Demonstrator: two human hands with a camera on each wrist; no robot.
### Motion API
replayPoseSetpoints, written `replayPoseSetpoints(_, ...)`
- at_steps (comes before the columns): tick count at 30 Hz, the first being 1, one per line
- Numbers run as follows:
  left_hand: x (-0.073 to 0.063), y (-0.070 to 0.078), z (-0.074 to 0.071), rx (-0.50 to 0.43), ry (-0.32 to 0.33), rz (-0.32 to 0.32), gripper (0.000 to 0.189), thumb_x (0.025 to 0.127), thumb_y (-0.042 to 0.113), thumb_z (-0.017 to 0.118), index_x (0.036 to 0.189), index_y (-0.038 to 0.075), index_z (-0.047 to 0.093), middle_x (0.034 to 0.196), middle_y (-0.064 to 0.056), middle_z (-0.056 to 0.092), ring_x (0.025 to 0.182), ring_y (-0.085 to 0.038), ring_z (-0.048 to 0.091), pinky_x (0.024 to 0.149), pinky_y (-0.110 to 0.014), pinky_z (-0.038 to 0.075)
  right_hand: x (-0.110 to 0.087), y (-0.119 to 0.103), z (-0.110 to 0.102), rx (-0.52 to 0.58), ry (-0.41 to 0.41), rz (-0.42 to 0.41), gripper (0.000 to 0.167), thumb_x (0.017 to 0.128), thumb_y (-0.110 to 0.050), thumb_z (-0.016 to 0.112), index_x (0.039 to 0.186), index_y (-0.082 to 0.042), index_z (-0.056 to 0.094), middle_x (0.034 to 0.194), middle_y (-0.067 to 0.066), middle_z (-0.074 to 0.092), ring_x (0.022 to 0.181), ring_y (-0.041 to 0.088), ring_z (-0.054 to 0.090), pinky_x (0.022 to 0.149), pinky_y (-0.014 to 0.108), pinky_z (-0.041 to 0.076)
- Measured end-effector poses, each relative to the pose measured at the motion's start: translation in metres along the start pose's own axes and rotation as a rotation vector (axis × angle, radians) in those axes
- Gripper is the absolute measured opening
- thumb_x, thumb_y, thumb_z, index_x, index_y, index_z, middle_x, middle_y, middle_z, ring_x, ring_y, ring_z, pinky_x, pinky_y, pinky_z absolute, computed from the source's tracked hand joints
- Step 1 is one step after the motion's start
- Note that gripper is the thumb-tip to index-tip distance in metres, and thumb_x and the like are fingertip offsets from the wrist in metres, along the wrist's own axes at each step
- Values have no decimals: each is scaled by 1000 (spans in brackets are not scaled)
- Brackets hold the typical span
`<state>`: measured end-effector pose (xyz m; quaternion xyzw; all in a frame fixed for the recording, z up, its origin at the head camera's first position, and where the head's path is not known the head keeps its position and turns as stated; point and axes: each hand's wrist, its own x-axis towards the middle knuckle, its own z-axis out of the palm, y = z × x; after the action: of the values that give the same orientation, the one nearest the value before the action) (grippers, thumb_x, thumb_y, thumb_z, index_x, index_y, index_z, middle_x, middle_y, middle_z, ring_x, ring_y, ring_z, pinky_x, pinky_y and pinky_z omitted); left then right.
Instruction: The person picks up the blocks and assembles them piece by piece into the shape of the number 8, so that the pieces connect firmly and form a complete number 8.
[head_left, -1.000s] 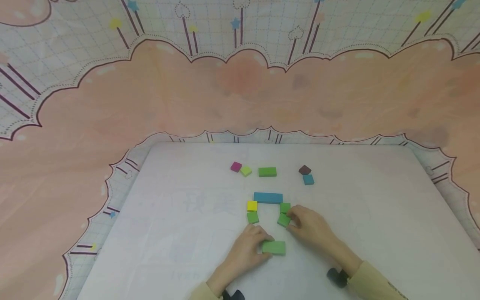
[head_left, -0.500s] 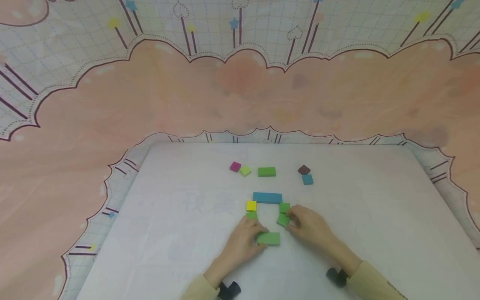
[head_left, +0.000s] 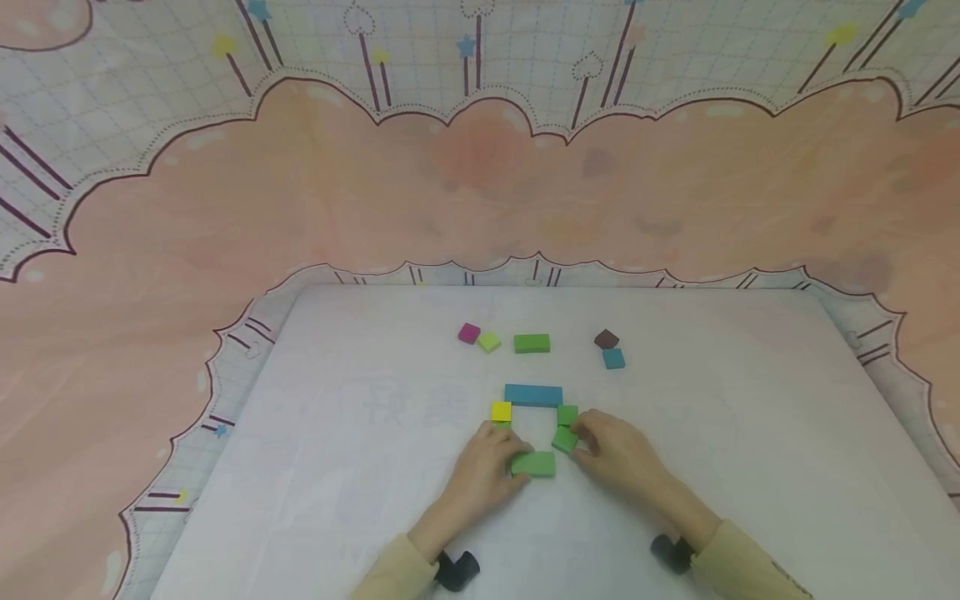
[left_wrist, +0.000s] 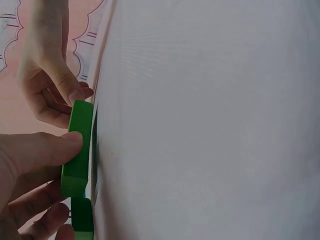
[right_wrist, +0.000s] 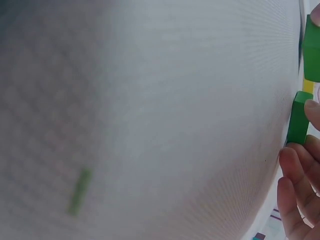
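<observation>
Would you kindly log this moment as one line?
Left hand: pinches long green block | right hand: pinches small green block | beyond: blue bar, yellow block

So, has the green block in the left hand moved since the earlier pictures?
Yes; in the head view, that green block moved forward and slightly left, nearer the long blue block.

My left forearm (head_left: pixel 433 532) slants toward one o'clock; my left hand (head_left: pixel 483 467) pinches, thumb (left_wrist: pixel 72 142) and curled fingers (left_wrist: pixel 34 205) turned toward three o'clock. My right forearm (head_left: pixel 688 510) angles toward ten o'clock; my right hand (head_left: pixel 615 450), at the other's three o'clock, also pinches, its fingertips (right_wrist: pixel 288 156) toward nine o'clock.
</observation>
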<state>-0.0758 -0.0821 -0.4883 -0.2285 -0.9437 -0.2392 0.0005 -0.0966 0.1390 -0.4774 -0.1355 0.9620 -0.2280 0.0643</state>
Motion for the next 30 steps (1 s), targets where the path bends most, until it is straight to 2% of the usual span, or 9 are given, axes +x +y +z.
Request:
replayPoseSetpoints(13,7,-1,4,76,41,34,32,75,24,80,105,16,73,98,5,60,89,-9,41,75,-19,39,1,-1,0,3,-5,15,29,80,-23,76,106,-16,65,92,-6,65,78,7,52,72,26,49)
replayPoseSetpoints(30,9,1,4,69,37,1,31,75,22,80,104,14,74,101,1,57,93,-12,39,78,-23,39,0,0,0,-2,-4,15,29,80,-23,76,106,-17,65,92,-7,64,78,6,52,72,26,49)
